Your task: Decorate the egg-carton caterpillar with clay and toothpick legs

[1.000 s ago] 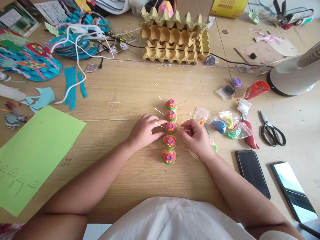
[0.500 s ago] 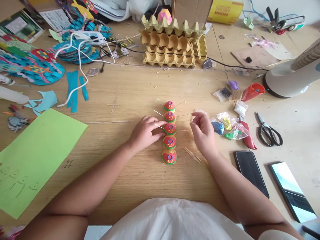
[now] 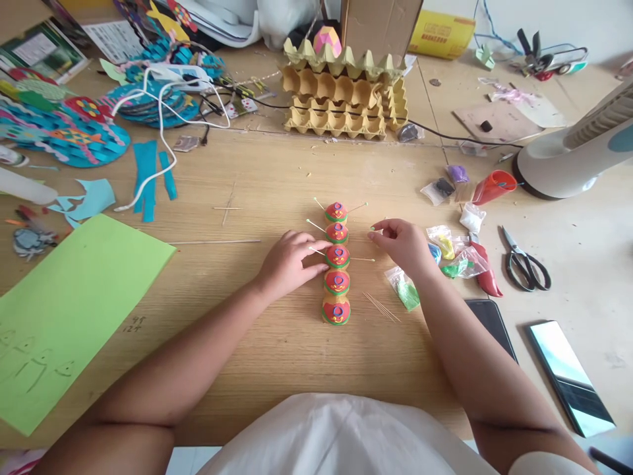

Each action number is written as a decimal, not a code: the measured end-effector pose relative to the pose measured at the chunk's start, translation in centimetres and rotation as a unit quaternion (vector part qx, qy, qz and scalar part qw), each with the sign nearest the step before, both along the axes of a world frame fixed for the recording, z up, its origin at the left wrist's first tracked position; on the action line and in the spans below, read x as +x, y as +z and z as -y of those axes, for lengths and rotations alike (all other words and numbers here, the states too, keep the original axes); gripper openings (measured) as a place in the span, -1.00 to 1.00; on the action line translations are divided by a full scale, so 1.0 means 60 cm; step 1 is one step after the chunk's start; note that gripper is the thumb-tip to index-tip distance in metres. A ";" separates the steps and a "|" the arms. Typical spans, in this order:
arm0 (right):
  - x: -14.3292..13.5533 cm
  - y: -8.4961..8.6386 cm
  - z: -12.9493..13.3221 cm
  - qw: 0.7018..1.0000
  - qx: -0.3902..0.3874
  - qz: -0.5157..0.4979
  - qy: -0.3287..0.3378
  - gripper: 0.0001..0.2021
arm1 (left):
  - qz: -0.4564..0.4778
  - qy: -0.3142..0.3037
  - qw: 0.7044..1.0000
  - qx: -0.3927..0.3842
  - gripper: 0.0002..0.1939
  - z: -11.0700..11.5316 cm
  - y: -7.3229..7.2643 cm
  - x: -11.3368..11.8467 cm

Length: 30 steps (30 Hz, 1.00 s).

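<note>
An egg-carton strip stands upright on the table, its several domes coated in red and green clay with yellow faces and blue rings. Thin sticks with pale green tips poke out from the sides of its upper domes. My left hand grips the third dome from its left side, thumb and forefinger against it. To the right of the second dome, my right hand pinches a tiny pale green clay ball. Below that hand rests a bag of light green clay. Several bare sticks lie beside the strip.
Clay bags, scissors, a red cup and a phone are at the right. Egg cartons are stacked at the back. Green paper and a white cable are on the left.
My right hand has moved slightly left and up, its fingertips now pinched near the second dome's right side. The light green clay bag now shows below it. My left hand stays put.
</note>
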State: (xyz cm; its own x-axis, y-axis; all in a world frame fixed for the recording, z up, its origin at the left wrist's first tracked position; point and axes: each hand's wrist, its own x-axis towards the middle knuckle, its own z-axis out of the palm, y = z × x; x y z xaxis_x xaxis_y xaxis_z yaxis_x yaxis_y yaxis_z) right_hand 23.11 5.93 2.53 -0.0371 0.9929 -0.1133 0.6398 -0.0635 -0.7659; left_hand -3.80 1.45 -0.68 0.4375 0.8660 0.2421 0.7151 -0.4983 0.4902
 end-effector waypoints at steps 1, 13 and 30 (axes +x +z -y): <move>-0.004 0.000 -0.002 1.000 -0.007 0.002 0.002 -0.74 | -0.001 0.000 1.000 0.000 -0.63 0.000 0.000 0.000; -0.028 0.015 -0.001 1.000 0.014 -0.011 0.000 -0.79 | -0.006 -0.002 1.000 0.003 -0.63 -0.001 -0.002 -0.002; -0.040 0.008 -0.001 0.998 0.040 -0.043 -0.003 -0.84 | -0.006 -0.002 1.000 0.001 -0.62 -0.002 -0.001 -0.002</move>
